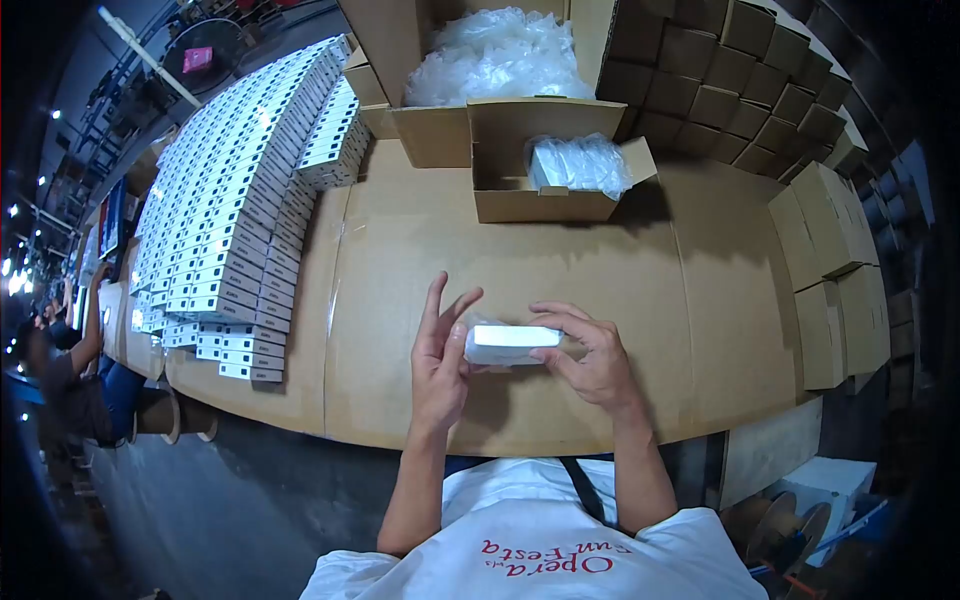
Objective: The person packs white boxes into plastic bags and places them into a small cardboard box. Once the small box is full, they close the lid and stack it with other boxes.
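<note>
Between my two hands, above the cardboard-covered table, is a small white box (517, 337) with a clear plastic bag (480, 350) around its left end and lower side. My right hand (592, 355) grips the box's right end, thumb in front and fingers behind. At the left end, my left hand (440, 360) has its thumb against the bag, while its upper fingers point up and apart. Its lower fingers are partly hidden. Beyond my hands stands an open brown carton (545, 207), with plastic-wrapped white boxes (580, 166) at its right side.
A large stack of white boxes (230, 200) covers the table's left side. Behind the open carton, a bigger carton (435, 130) holds a heap of clear plastic bags (500, 55). Brown cartons (740, 80) are piled at back right, more (835, 270) along the right edge. Another person (75, 370) sits far left.
</note>
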`<state>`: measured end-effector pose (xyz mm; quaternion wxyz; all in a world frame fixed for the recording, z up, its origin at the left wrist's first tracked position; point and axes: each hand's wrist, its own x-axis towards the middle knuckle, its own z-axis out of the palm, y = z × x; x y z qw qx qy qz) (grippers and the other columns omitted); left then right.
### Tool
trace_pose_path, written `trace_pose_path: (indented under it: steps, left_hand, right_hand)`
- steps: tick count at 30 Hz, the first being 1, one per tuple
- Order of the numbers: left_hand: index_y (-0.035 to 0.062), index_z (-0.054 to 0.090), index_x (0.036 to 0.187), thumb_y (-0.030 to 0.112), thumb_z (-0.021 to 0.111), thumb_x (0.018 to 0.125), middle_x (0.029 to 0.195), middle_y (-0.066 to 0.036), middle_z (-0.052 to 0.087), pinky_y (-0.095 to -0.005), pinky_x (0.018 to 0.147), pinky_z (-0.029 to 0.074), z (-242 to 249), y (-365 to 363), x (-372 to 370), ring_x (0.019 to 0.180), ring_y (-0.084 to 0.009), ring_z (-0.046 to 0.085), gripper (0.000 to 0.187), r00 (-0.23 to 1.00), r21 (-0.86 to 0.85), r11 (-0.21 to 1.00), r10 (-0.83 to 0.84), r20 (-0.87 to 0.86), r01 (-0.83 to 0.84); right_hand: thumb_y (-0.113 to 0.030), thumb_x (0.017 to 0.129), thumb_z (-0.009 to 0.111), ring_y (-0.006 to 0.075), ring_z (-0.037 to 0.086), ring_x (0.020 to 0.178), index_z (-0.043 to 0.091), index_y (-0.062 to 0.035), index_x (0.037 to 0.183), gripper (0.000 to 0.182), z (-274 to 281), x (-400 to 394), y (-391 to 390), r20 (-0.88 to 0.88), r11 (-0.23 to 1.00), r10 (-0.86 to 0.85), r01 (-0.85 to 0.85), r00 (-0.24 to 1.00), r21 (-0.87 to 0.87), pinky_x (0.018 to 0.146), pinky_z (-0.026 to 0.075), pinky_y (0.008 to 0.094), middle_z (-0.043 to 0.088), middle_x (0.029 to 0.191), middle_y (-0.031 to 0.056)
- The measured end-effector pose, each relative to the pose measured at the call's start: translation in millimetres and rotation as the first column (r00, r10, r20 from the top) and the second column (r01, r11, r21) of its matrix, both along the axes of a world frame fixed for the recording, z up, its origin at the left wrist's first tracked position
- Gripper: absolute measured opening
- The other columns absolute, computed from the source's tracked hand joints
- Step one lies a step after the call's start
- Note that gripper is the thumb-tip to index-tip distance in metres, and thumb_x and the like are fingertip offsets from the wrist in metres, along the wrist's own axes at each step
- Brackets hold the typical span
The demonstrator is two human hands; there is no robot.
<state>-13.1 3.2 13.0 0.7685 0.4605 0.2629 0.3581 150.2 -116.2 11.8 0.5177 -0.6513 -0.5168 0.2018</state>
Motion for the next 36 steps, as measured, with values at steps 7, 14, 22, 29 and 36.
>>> trace_pose_path:
  steps: [7,14,22,29,36]
  left_hand:
    - [0.0017,0.05,0.145,-0.002,0.075,0.085,0.146,-0.019,0.052,-0.0322,0.094,0.053,-3,10,-7,0.115,-0.018,0.061,0.065,0.977,0.417,0.884,-0.172,-0.129,0.211]
    - [-0.0032,0.069,0.113,0.001,0.075,0.088,0.131,-0.013,0.061,-0.0322,0.092,0.054,-12,20,-7,0.114,-0.0184,0.061,0.026,0.96,0.385,0.89,-0.165,-0.226,0.244]
    - [-0.0008,0.053,0.136,0.004,0.075,0.088,0.141,-0.013,0.051,-0.0357,0.094,0.057,2,39,-9,0.124,-0.0223,0.054,0.053,0.96,0.314,0.908,-0.249,-0.127,0.277]
    - [0.0012,0.046,0.143,0.007,0.06,0.099,0.138,-0.014,0.052,-0.0378,0.094,0.057,2,113,-31,0.119,-0.0244,0.058,0.046,0.976,0.378,0.92,0.169,-0.138,-0.106]
    - [0.0003,0.055,0.132,0.01,0.067,0.098,0.131,-0.008,0.057,-0.0308,0.09,0.054,14,194,-41,0.113,-0.0165,0.057,0.038,0.884,0.573,0.814,0.336,-0.327,-0.097]
  right_hand:
    - [-0.008,0.08,0.079,0.0415,0.046,0.14,0.074,-0.0044,0.112,0.033,10,11,-2,0.183,0.997,0.072,-0.07,0.98,-0.02,0.113,0.041,0.0468,0.054,0.147,0.0186]
    - [-0.004,0.079,0.077,0.0371,0.056,0.124,0.072,-0.008,0.115,0.036,46,8,0,0.359,0.999,0.038,-0.023,0.932,-0.046,0.103,0.048,0.0442,0.06,0.134,0.0145]
    - [0.003,0.083,0.073,0.0264,0.068,0.08,0.066,-0.001,0.101,0.02,67,25,20,0.248,0.974,0.222,-0.202,0.943,-0.104,0.074,0.056,0.0352,0.061,0.09,0.0124]
    - [0.009,0.09,0.067,0.0151,0.068,0.072,0.058,0.0062,0.101,0.015,38,51,82,0.005,0.866,-0.372,0.345,0.928,0.361,0.061,0.064,0.0261,0.056,0.096,0.0095]
    - [0.007,0.087,0.07,0.0223,0.065,0.075,0.061,0.0038,0.099,0.015,18,73,125,0.314,0.823,-0.543,0.421,0.778,0.38,0.059,0.063,0.03,0.057,0.093,0.0115]
